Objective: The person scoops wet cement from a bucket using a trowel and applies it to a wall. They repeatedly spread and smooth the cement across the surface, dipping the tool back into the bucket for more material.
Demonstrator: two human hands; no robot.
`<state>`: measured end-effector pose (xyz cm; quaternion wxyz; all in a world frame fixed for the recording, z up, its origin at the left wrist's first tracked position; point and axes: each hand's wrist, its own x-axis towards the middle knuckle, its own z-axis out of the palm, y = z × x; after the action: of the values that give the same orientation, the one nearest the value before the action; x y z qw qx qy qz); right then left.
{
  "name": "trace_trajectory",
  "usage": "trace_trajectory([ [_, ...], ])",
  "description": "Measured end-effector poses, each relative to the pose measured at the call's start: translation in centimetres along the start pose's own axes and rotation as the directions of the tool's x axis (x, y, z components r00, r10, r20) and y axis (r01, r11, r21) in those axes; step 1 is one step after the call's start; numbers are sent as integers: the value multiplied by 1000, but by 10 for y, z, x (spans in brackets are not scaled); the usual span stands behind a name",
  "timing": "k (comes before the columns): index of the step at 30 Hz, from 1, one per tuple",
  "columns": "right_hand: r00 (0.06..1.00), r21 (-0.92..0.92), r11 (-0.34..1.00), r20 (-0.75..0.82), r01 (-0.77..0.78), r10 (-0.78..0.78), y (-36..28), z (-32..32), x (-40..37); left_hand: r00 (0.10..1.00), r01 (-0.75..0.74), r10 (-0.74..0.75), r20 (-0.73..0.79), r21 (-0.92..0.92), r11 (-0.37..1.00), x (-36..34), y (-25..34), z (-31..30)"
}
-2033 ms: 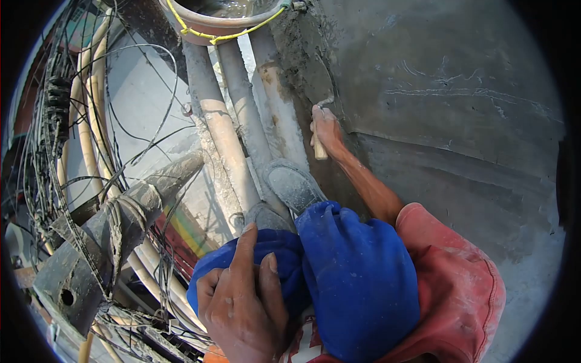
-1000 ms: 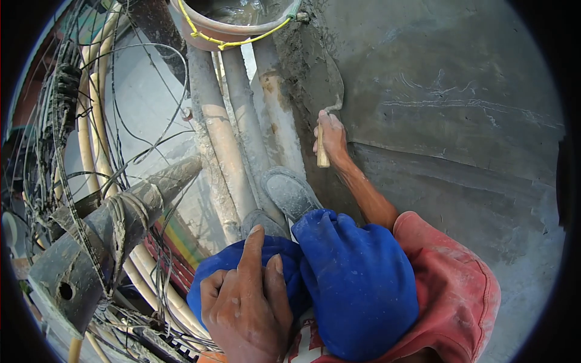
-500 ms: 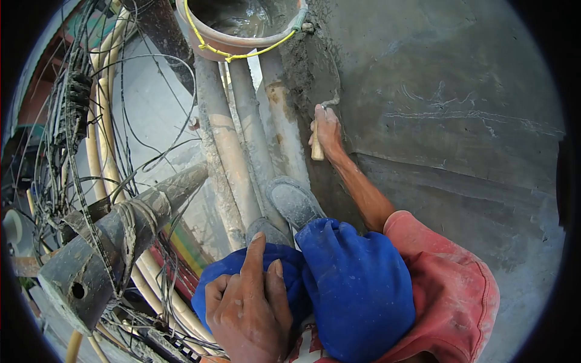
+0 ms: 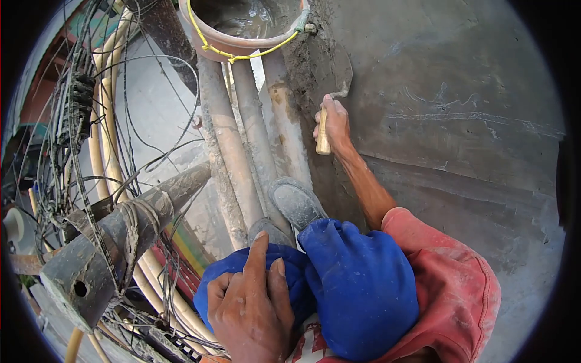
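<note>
My right hand (image 4: 333, 123) is closed round the wooden handle of a trowel (image 4: 324, 136). The metal blade lies against the grey wall (image 4: 436, 78), beside a strip of rough wet mortar (image 4: 315, 54). My left hand (image 4: 251, 299) is over my blue-clad knee, index finger stretched out and the thumb apart, with nothing in it. Above the poles stands a bucket (image 4: 227, 47) with a yellow cord handle and murky water inside.
Long mortar-stained poles (image 4: 233, 145) run under my shoes (image 4: 296, 201). To the left are tangled black cables (image 4: 78, 115), pale yellow pipes (image 4: 108, 109) and a thick grey pipe (image 4: 115, 242) with a hole near its end.
My right hand and the trowel have moved slightly right, and the blade has swung further onto the wall. My left hand keeps its pose.
</note>
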<state>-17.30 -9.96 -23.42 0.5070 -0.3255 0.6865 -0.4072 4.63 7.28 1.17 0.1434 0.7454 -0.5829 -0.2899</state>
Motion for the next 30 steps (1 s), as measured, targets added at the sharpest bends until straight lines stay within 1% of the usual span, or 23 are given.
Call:
trace_trajectory([
  [1, 999, -6, 999, 38, 35, -35, -11, -4, -7, 1000, -7, 7, 8, 8, 1000, 1, 0, 0],
  [2, 996, -30, 996, 32, 80, -79, -28, -2, -16, 1000, -15, 15, 11, 20, 1000, 1, 0, -1],
  [3, 991, -94, 987, 58, 129, -124, -47, -1, -25, 1000, -12, 12, -5, 26, 1000, 2, 1, -2],
  [4, 982, -155, 971, 85, 182, -170, -68, 1, -29, 1000, 0, 0, 16, 5, 1000, 2, 1, -3],
  [5, 979, -144, 971, 90, 193, -182, -87, 6, -28, 999, 8, -7, 42, -15, 1000, 3, 1, -4],
  [6, 936, -386, 853, 125, 350, -328, -107, 11, -24, 999, 4, -4, 33, -8, 1000, 3, 1, -4],
  [7, 871, -593, 654, 192, 471, -453, -126, 15, -18, 999, -3, 4, 42, -10, 1000, 3, 0, -4],
  [8, 791, -729, 434, 238, 529, -564, -146, 23, -13, 999, -13, 14, 53, -12, 1000, 3, -1, -4],
  [9, 702, -825, 191, 304, 532, -644, -163, 33, -7, 999, -21, 21, 50, -3, 1000, 2, -1, -4],
  [11, 695, -831, 39, 437, 555, -571, -192, 56, 17, 998, -14, 13, 60, 10, 1000, 1, 1, -4],
  [13, 729, -871, -215, 488, 441, -481, -200, 93, 57, 999, -27, 26, 39, 31, 999, -2, 2, -3],
  [15, 659, -850, -252, 520, 463, -543, -188, 125, 96, 999, -36, 35, 12, 53, 998, -5, 1, -3],
  [17, 642, -848, -296, 527, 439, -557, -176, 149, 122, 999, -31, 32, -10, 77, 997, -7, 0, -3],
  [18, 639, -851, -294, 521, 435, -566, -172, 158, 123, 999, -40, 41, -16, 80, 996, -7, 0, -4],
  [20, 620, -812, -346, 582, 470, -525, -168, 169, 122, 1000, -12, 10, 27, 56, 998, -5, 0, -8],
  [21, 633, -802, -395, 596, 448, -493, -167, 174, 121, 999, -29, 27, 25, 58, 998, -4, 1, -7],
  [22, 648, -788, -440, 609, 430, -458, -165, 180, 121, 1000, -9, 7, 28, 60, 998, -4, 1, -6],
  [23, 648, -791, -435, 605, 429, -462, -163, 184, 120, 999, 13, -16, 31, 66, 998, -4, 1, -6],
  [24, 652, -800, -427, 595, 421, -471, -162, 185, 121, 1000, 1, -3, 31, 73, 997, -3, 0, -4],
  [26, 601, -769, -461, 636, 442, -485, -159, 182, 116, 999, 20, -21, 34, 24, 1000, -2, -2, -2],
  [28, 616, -778, -466, 623, 422, -482, -161, 178, 113, 999, -2, -1, 35, 62, 998, 0, 0, -3],
  [30, 582, -765, -478, 641, 431, -501, -160, 176, 111, 999, -11, 7, 34, 102, 995, 1, 0, -5],
])
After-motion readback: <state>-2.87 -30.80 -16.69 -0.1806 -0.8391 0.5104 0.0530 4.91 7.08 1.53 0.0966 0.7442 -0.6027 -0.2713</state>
